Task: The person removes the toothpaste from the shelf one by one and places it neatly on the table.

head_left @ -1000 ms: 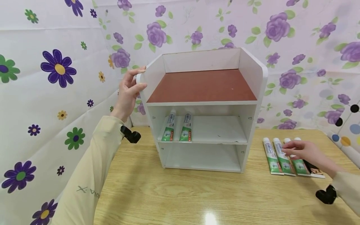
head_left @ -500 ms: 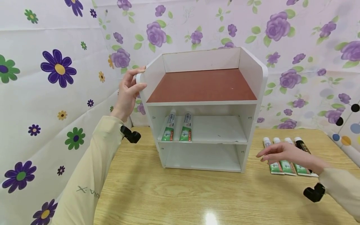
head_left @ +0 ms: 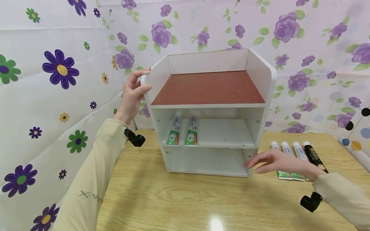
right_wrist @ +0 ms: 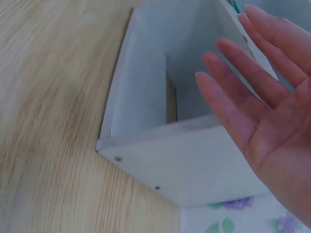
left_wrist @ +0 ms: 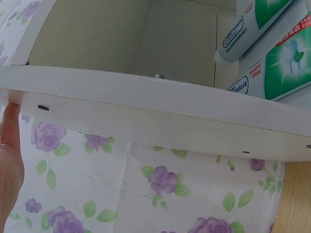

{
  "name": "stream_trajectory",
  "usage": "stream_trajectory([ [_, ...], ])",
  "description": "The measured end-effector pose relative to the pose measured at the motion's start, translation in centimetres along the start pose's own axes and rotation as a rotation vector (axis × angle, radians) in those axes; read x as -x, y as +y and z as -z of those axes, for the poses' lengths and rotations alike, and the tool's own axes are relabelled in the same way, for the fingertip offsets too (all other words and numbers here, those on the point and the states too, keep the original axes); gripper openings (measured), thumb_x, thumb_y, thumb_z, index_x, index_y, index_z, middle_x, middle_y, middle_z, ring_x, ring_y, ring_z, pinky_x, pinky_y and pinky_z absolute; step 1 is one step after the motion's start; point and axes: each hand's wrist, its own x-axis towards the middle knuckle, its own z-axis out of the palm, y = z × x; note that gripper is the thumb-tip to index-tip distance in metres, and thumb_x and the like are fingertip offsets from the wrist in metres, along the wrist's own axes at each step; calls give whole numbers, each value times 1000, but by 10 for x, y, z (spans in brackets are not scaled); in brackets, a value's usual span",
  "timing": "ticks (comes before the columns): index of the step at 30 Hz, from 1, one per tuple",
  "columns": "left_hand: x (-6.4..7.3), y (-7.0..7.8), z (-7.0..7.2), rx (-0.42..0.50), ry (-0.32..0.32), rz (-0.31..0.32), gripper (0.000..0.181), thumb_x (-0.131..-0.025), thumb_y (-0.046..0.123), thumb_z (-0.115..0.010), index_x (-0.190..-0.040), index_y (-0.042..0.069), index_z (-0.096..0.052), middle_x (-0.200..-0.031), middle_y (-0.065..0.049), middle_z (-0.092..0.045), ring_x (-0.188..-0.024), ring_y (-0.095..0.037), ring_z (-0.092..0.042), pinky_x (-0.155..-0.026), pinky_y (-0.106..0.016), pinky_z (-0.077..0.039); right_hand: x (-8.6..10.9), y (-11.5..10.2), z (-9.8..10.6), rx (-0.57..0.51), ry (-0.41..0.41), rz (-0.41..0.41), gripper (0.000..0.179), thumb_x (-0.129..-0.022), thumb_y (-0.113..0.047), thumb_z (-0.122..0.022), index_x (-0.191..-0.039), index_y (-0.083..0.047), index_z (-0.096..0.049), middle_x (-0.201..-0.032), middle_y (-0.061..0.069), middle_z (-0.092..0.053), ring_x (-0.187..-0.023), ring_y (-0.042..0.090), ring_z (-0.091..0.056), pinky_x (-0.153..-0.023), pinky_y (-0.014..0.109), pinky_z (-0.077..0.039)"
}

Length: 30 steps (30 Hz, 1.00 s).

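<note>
A small white shelf unit [head_left: 208,88] with a red-brown top board stands on the table. My left hand [head_left: 131,94] grips the upper front edge of its left side panel, thumb in front. Two green-and-white toothpaste tubes [head_left: 191,131] lie side by side at the left of the middle shelf, and the left wrist view shows one toothpaste tube [left_wrist: 286,63] up close. My right hand [head_left: 280,162] holds nothing, its fingers extended at the lower right front corner of the unit. In the right wrist view, the right hand [right_wrist: 277,116] shows its palm beside the bottom compartment.
Right of the unit lie several more toothpaste tubes [head_left: 286,148], partly behind my right hand, and a black tube [head_left: 313,155] at the end of their row. Flowered cloth [head_left: 202,19] hangs behind and at the left of the wooden table [head_left: 173,202].
My right hand has moved left from over the row of tubes to the unit's lower right corner, uncovering the black tube. The left hand has kept its grip on the side panel.
</note>
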Motion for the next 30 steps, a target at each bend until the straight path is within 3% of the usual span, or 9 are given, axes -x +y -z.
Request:
stream_trajectory([
  [5,0,1,0,-9,2,-2,35,-81,-3,-58,-112,12,-58,-136,-6,-39,-104,-25,-45,-79,-34,-41,-19,-11,-11,-13,7,27,28,-91,0,-51,-118,-1,-56,-130,16,-45,-115,26,-44,-83,40,-44],
  [8,0,1,0,-9,3,-8,35,-80,-4,-57,-111,12,-59,-137,-7,-37,-102,-23,-46,-78,-33,-40,-32,-16,-16,0,24,87,29,-90,1,-51,-119,0,-55,-130,17,-45,-112,31,-46,-82,41,-44],
  [15,0,0,-1,9,1,-12,36,-80,-6,-57,-111,12,-59,-136,-8,-38,-104,-25,-45,-79,-34,-41,-63,-30,-26,34,200,100,37,-89,-5,-56,-125,-3,-51,-124,14,-50,-110,31,-47,-83,38,-44],
  [21,0,0,1,7,7,-9,35,-80,-6,-57,-111,11,-59,-137,-8,-37,-104,-26,-46,-80,-34,-41,-95,-36,-30,31,291,145,40,-87,-6,-59,-125,1,-49,-125,19,-47,-111,30,-48,-83,37,-44],
  [30,-1,-1,-1,9,9,-18,34,-80,-6,-57,-110,11,-59,-136,-8,-38,-102,-24,-46,-79,-33,-40,-135,-46,-32,52,444,61,47,-86,-22,-64,-126,-4,-50,-125,12,-50,-106,20,-53,-83,35,-45],
])
